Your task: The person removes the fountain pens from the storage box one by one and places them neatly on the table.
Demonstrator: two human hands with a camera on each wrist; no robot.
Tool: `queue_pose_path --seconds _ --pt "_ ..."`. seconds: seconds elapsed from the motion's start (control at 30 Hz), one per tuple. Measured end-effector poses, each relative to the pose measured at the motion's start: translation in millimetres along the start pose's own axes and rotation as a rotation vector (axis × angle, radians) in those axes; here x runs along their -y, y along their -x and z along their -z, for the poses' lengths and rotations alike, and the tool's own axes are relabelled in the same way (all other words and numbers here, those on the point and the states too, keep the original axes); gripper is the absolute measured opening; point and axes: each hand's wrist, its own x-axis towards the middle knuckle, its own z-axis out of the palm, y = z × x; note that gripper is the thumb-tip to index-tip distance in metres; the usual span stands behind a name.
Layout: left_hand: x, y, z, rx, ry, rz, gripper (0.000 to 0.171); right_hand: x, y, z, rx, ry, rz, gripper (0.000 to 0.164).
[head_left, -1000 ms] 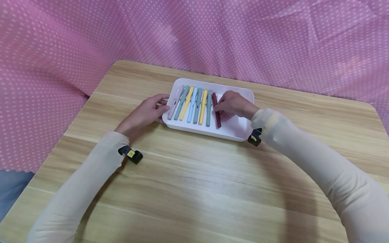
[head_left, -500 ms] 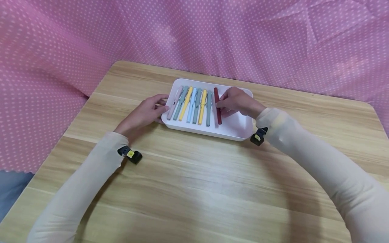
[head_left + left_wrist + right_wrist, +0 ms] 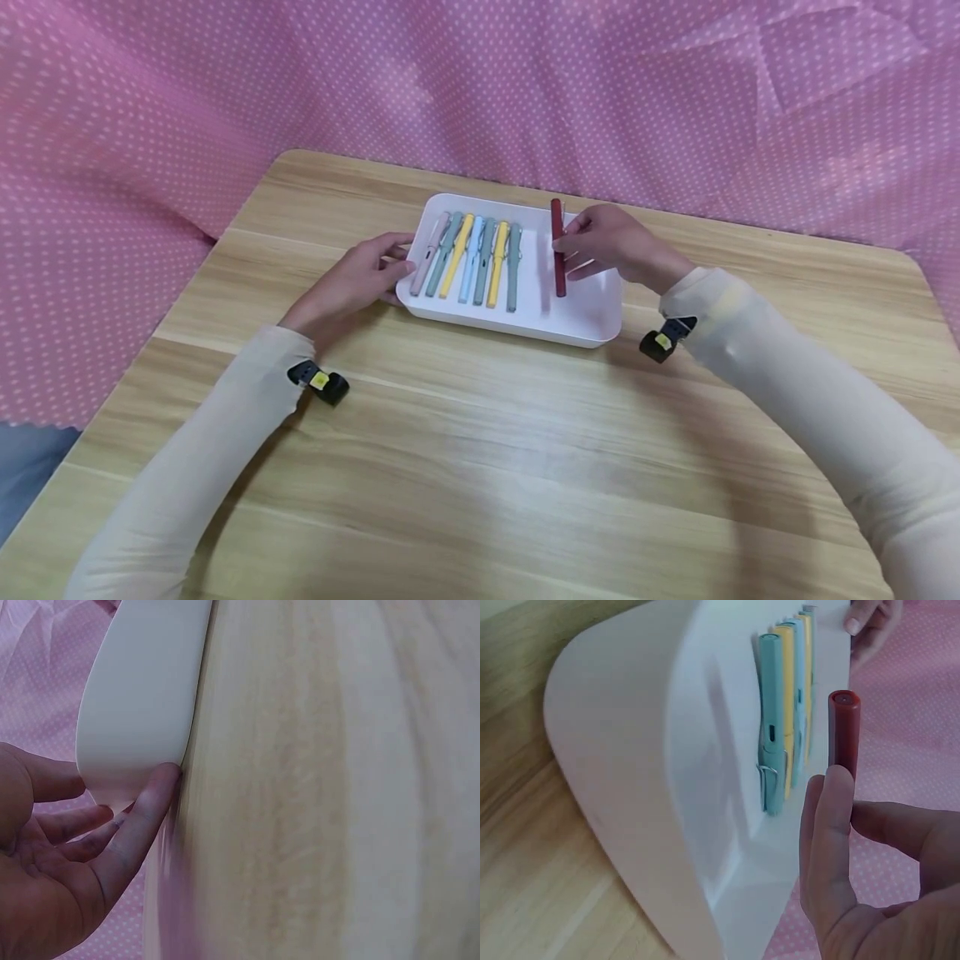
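My right hand (image 3: 611,242) pinches a dark red pen (image 3: 558,258) between thumb and fingers, above the right part of a white tray (image 3: 573,323). The pen's shadow falls on the tray floor. In the right wrist view the red pen (image 3: 845,727) stands out past the fingertips. My left hand (image 3: 367,271) holds the tray's left end, its fingers bent around the corner. Fingertips (image 3: 161,780) touch the tray wall (image 3: 146,690) at rim and base in the left wrist view. Several capped pens lie side by side in the tray: mauve, grey-green, yellow (image 3: 457,256) and light blue (image 3: 472,259).
The tray rests on a wood-grain table (image 3: 450,433), near its far edge. A pink polka-dot cloth (image 3: 480,92) hangs behind and to the left. Black wrist cameras (image 3: 318,382) are strapped over both cream sleeves.
My right hand has lifted the red pen off the tray floor, from beside the rightmost green pen, and carried it right and up. My left hand stays at the tray's left end.
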Motion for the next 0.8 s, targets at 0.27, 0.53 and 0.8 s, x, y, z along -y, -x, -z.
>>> queue_pose_path --seconds 0.27,0.53,0.8 --pt "0.6 0.0 -0.4 -0.004 -0.016 -0.002 0.052 -13.1 19.1 22.7 -0.051 -0.081 0.053 0.026" --pt "3.8 0.2 -0.1 -0.005 -0.017 -0.015 0.052 -33.1 35.6 42.3 -0.105 -0.104 0.079 0.030" --pt "3.3 -0.4 -1.4 -0.011 -0.011 -0.029 0.051 -62.4 49.9 61.2 -0.161 -0.129 0.096 0.037"
